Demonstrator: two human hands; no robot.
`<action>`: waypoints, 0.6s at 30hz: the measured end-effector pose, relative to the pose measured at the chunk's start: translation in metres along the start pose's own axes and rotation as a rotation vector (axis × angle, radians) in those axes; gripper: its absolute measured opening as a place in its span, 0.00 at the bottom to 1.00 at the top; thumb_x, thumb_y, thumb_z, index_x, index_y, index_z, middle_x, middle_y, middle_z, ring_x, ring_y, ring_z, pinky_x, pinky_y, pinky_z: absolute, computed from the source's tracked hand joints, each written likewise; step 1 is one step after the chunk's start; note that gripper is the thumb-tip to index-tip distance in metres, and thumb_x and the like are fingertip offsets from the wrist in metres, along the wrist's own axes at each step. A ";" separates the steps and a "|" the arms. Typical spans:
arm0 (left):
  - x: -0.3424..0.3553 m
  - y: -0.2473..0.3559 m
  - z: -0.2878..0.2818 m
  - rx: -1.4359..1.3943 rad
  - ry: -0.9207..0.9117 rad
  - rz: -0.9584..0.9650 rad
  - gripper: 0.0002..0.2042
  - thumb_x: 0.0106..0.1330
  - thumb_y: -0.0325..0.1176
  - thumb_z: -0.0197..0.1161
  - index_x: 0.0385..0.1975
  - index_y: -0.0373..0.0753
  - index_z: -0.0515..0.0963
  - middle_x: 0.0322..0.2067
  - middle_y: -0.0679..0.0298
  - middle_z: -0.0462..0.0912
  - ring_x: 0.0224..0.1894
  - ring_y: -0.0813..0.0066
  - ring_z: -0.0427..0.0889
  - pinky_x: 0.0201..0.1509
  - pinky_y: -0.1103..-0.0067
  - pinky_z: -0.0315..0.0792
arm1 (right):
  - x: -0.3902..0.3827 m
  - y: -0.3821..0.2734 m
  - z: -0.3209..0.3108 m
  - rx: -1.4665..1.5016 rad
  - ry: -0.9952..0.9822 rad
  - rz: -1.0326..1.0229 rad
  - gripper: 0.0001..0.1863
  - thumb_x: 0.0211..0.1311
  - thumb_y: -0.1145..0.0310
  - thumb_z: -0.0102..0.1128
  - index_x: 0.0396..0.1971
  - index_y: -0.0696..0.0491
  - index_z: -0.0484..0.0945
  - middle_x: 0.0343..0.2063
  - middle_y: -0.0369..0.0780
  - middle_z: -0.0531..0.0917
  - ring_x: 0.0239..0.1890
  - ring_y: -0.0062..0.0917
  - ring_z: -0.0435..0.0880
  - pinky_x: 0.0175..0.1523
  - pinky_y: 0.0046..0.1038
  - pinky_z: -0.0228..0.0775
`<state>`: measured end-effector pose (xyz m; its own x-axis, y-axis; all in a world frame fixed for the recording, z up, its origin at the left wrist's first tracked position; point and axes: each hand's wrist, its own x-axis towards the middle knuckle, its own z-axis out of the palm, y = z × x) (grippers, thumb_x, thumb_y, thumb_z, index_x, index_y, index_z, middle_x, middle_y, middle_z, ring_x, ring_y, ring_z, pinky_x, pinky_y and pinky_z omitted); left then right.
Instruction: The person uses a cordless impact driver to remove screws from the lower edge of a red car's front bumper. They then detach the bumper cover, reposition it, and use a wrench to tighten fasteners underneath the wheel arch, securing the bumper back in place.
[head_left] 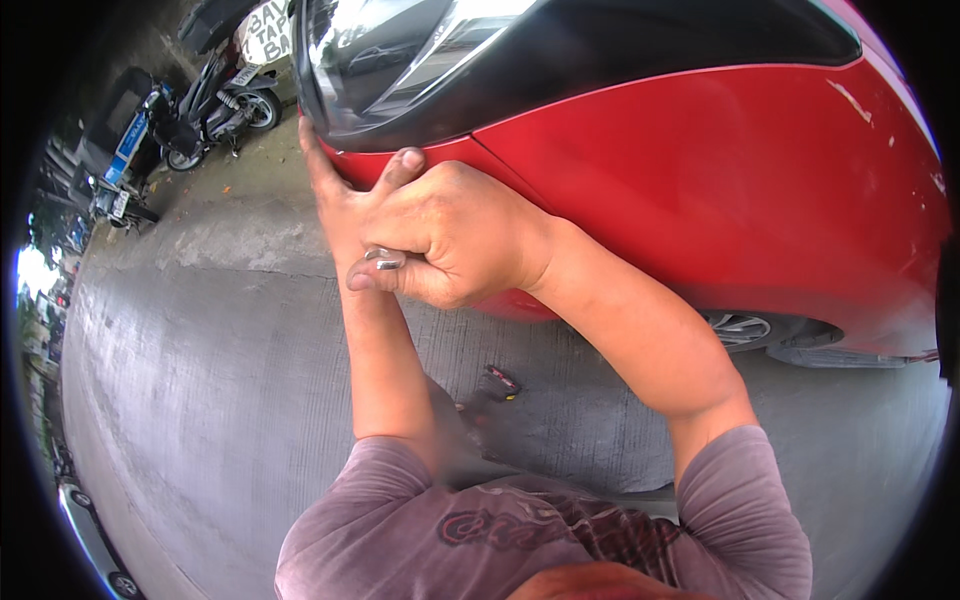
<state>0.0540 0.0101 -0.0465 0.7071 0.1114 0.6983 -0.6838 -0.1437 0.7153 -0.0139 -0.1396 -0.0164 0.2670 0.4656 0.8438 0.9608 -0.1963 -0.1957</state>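
You wear a T-shirt [390, 545] of a faded greyish-purple colour, and its short sleeves [745, 490] leave your forearms [625, 315] bare. On the front there is curly printed lettering [478, 529] with dark and reddish outlines, and close to it a dark pattern [590, 522] with thin, paler lines, not quite sharp to see.

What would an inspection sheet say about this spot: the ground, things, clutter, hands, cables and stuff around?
Ground: grey, grooved concrete
Things: red car with pale marks; its headlight; small shiny metal piece
Clutter: small red-and-black thing below, too unclear to name
Left hand: fingers spread, at the headlight's edge
Right hand: curled, crossing in front of the left, seemingly pinching the metal piece
Cables: nothing seen
Surroundings: parked motorcycles, pale car
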 end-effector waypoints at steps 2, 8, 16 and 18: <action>-0.003 -0.006 0.003 0.119 0.021 0.056 0.65 0.48 0.52 0.91 0.82 0.31 0.57 0.74 0.38 0.70 0.75 0.45 0.73 0.80 0.60 0.66 | -0.003 -0.008 0.000 -0.019 -0.022 0.003 0.13 0.62 0.62 0.76 0.25 0.51 0.82 0.23 0.40 0.83 0.24 0.40 0.84 0.29 0.38 0.76; -0.004 0.007 -0.006 0.151 0.035 -0.037 0.65 0.45 0.57 0.92 0.81 0.32 0.59 0.75 0.40 0.68 0.77 0.43 0.69 0.81 0.55 0.64 | 0.004 -0.016 0.007 -0.170 0.024 -0.016 0.07 0.62 0.68 0.70 0.27 0.51 0.82 0.25 0.38 0.85 0.24 0.36 0.85 0.28 0.36 0.77; 0.006 -0.023 0.007 0.287 0.111 0.276 0.61 0.48 0.52 0.92 0.79 0.30 0.61 0.71 0.41 0.72 0.77 0.42 0.68 0.80 0.54 0.65 | 0.015 -0.013 0.003 -0.308 0.024 0.226 0.18 0.70 0.58 0.71 0.24 0.53 0.81 0.20 0.43 0.83 0.24 0.44 0.84 0.36 0.42 0.78; 0.003 -0.019 0.006 0.308 0.117 0.267 0.62 0.48 0.53 0.92 0.79 0.30 0.61 0.71 0.42 0.72 0.77 0.42 0.68 0.80 0.53 0.65 | 0.015 -0.014 0.004 -0.282 0.023 0.234 0.19 0.70 0.55 0.71 0.23 0.53 0.82 0.20 0.43 0.83 0.24 0.44 0.84 0.37 0.43 0.79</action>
<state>0.0699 0.0072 -0.0580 0.4753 0.1390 0.8688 -0.7418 -0.4677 0.4806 -0.0230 -0.1267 -0.0026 0.4722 0.3613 0.8041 0.8148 -0.5269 -0.2418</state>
